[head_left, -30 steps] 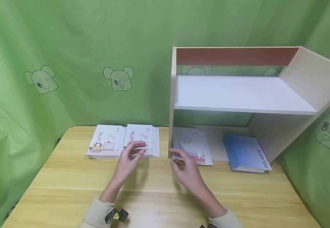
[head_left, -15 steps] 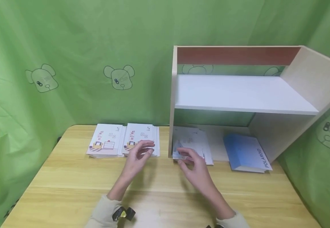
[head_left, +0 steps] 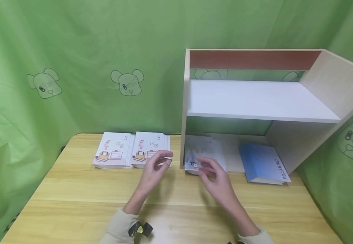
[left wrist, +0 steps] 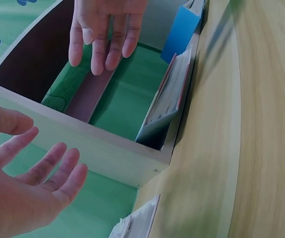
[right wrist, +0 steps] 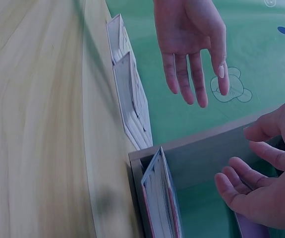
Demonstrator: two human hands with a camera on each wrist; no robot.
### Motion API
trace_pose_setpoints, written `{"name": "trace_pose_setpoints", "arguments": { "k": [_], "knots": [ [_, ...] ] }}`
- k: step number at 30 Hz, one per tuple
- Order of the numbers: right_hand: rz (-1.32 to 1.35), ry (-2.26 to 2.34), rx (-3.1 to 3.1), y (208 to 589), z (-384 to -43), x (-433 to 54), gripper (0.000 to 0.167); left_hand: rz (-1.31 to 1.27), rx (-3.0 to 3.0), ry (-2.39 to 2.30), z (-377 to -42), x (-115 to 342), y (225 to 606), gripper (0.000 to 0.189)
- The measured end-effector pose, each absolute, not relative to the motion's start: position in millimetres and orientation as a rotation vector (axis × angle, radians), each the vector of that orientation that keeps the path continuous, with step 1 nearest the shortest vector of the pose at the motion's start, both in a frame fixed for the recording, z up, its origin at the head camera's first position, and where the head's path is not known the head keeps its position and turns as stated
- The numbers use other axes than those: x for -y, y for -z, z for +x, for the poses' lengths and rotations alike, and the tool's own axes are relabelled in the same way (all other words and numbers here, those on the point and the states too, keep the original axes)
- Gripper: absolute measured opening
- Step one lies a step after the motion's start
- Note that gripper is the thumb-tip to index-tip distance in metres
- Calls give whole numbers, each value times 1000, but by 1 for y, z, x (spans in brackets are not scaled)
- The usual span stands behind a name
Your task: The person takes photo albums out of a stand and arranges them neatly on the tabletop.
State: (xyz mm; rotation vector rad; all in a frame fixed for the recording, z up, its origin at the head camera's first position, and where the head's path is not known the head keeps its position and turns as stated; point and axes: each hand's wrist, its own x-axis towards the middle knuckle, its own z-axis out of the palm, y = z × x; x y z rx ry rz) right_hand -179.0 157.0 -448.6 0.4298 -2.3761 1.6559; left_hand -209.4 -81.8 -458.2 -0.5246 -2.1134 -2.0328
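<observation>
My left hand [head_left: 156,171] hovers, fingers loosely bent, in front of the right one of two white book stacks, this stack [head_left: 148,139] bearing a printed room drawing. The other stack [head_left: 113,144] lies just left of it. My right hand [head_left: 218,179] is held above the front of a pale pile of books [head_left: 208,145] on the shelf unit's lower level, hiding part of it. Both wrist views show gaps between each hand and the books: the left hand [left wrist: 33,186] and the right hand [right wrist: 261,181] hold nothing.
A wooden shelf unit [head_left: 185,108] with a white middle board [head_left: 255,100] stands at the right. A thick blue book marked POLAROID [head_left: 265,162] lies on its lower level. Behind the wooden table [head_left: 82,196] hangs a green curtain [head_left: 82,112] with bear drawings.
Both hands have drifted right, the left across the front of the white stack, the right from the shelf's side panel over the pale pile. The books stay in place.
</observation>
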Motion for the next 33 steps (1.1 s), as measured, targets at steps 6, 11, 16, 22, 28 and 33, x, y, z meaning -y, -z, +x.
{"name": "trace_pose_setpoints", "arguments": {
  "k": [6,11,16,22,28,33],
  "knots": [
    [424,-1649,2356,449,-178,-164,42,-492,2126,2044,-210,73,460,28],
    [421,-1642,2369,452,-179,-169,44,-468,2144,2058,-210,67,464,31],
    [413,-1627,2369,456,-180,-176,45,-417,2176,2046,-209,59,465,32],
    [400,-1624,2366,459,-183,-182,47,-400,2209,2022,-202,50,448,28],
    [382,-1590,2369,459,-187,-186,46,-414,2238,1948,-207,42,460,29],
    [345,-1538,2378,460,-189,-190,45,-458,2231,1894,-212,37,470,28]
  ]
}}
